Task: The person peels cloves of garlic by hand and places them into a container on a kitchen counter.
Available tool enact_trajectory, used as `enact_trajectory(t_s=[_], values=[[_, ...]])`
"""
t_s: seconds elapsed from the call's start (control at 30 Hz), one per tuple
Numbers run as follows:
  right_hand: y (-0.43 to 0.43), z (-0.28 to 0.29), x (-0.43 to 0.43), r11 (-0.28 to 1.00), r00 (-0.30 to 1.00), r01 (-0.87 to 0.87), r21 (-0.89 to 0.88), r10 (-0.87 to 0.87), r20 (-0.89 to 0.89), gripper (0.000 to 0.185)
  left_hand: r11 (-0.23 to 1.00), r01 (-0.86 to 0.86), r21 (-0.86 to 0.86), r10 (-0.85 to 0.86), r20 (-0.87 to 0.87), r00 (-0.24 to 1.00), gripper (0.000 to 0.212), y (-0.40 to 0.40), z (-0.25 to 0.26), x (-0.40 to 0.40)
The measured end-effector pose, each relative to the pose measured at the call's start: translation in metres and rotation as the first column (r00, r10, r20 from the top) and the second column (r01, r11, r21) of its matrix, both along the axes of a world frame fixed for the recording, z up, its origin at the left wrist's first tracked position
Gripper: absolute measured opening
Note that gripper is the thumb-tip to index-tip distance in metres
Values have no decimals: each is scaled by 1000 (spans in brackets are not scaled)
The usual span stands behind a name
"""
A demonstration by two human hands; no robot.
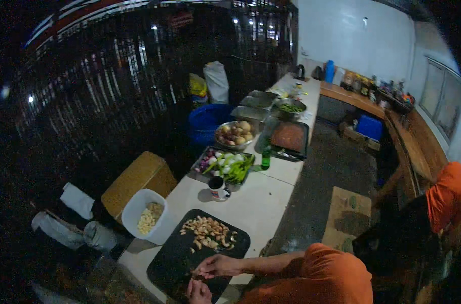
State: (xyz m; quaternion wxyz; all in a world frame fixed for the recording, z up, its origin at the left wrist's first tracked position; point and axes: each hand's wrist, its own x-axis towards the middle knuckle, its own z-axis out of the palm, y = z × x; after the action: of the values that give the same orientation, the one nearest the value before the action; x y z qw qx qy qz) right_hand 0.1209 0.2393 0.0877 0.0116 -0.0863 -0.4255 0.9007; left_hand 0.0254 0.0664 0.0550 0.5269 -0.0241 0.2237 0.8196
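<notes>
My right hand [220,265] reaches in from the right over a black cutting board [166,262], its fingertips pinched together. Just below it, my left hand [199,292] is curled close, partly cut off by the lower edge. A small brownish piece [194,276], perhaps a garlic clove, lies between the fingertips of both hands; blur and shadow hide its details. Farther up the board is a loose heap of unpeeled garlic cloves [209,231]. Left of the board, a white plastic tub [131,214] holds pale peeled cloves [148,221].
Beyond the board stand a mug [217,190], a tray of onions and green peppers [226,163], a green bottle [266,159], a bowl of potatoes and onions [234,133] and a tray of reddish-brown food [289,135]. A person in orange [447,197] is at the right.
</notes>
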Motion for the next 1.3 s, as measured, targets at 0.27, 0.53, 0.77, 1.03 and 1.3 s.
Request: enact_trajectory(t_s=[0.27, 0.53, 0.77, 1.03, 1.3], values=[[13, -31, -22, 934, 949, -30, -356, 139, 284, 28, 925, -147, -349, -240, -840, 486, 44, -5, -32, 0], [5, -72, -26, 837, 903, -429, 340, 387, 188, 23, 644, -508, -572, -332, -807, 488, 46, -28, -83, 18], [-20, -70, -36, 911, 903, -397, 109, 366, 223, 27, 343, -513, -787, -528, -613, 588, 48, -58, -48, 15], [-20, -46, -32, 779, 928, -372, 505, 300, 222, 11, 668, -449, -594, -260, -751, 607, 61, -39, -30, 41], [-4, -136, -15, 813, 976, -206, 545, 212, 52, 26, 908, -367, -204, 38, -830, 556, 62, -26, -51, 42]])
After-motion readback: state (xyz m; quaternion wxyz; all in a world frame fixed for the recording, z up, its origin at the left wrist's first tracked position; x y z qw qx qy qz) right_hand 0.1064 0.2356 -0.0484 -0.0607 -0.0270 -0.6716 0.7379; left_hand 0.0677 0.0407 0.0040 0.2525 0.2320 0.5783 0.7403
